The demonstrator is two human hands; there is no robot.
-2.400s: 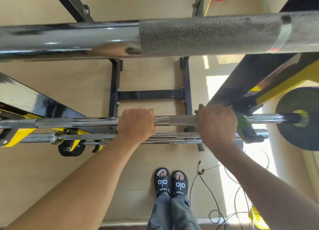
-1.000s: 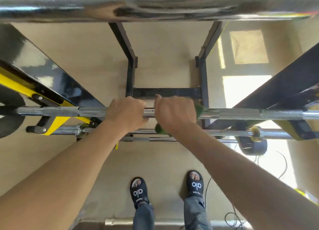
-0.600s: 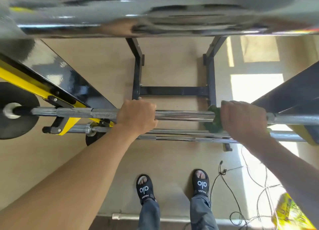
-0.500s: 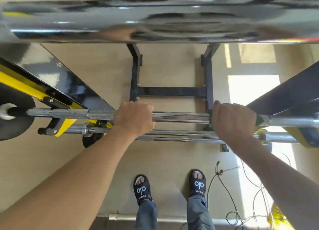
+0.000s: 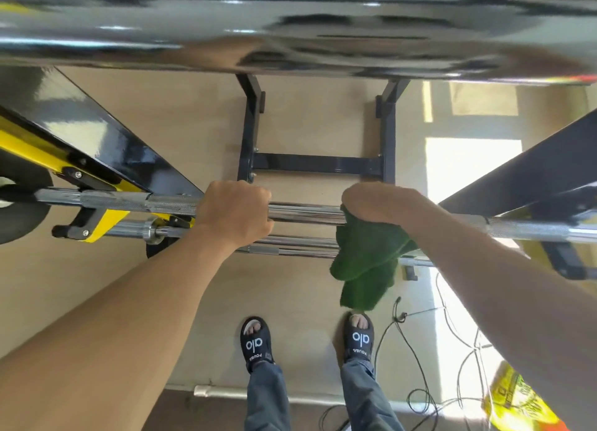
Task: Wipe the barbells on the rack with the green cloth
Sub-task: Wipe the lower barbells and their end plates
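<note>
Mid-wipe: left hand (image 5: 235, 214) grips the middle barbell (image 5: 303, 213) at frame center, right hand (image 5: 384, 204) clutches the green cloth (image 5: 366, 262) against it; next, slide it along.

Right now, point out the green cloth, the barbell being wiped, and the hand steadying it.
green cloth (image 5: 366, 259): head view, on the fold hanging below the bar.
barbell (image 5: 303, 212): head view, on the smooth shaft between both hands.
left hand (image 5: 234, 212): head view, on the back of the hand.
</note>
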